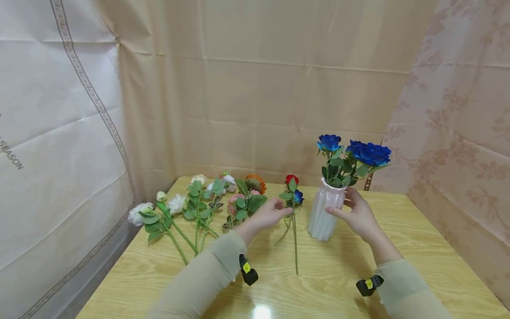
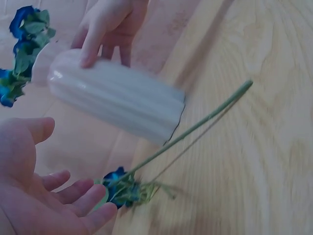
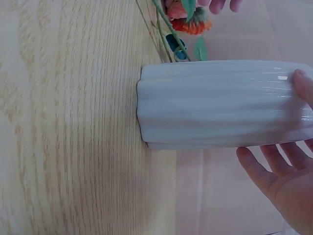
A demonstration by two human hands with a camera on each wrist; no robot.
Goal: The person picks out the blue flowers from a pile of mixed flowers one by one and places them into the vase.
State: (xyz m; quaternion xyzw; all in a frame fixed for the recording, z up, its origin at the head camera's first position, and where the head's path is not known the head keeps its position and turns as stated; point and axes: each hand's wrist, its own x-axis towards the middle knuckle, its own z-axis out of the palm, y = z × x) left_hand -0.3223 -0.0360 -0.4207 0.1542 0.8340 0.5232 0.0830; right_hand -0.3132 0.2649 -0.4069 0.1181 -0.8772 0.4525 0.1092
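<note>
A white fluted vase stands on the wooden table, holding several blue roses with green leaves. My right hand holds the vase near its neck; the thumb lies on the front and the other fingers go round the far side. To the left of the vase, my left hand is beside a red rose and a small blue rose. In the left wrist view, the left hand has its fingers spread and relaxed, with nothing between them. A green stem extends beyond its fingertips.
Left of my hands lie white roses, pink flowers and an orange flower, with leafy stems crossing. Beige cloth hangs behind the table, and patterned cloth hangs at the right.
</note>
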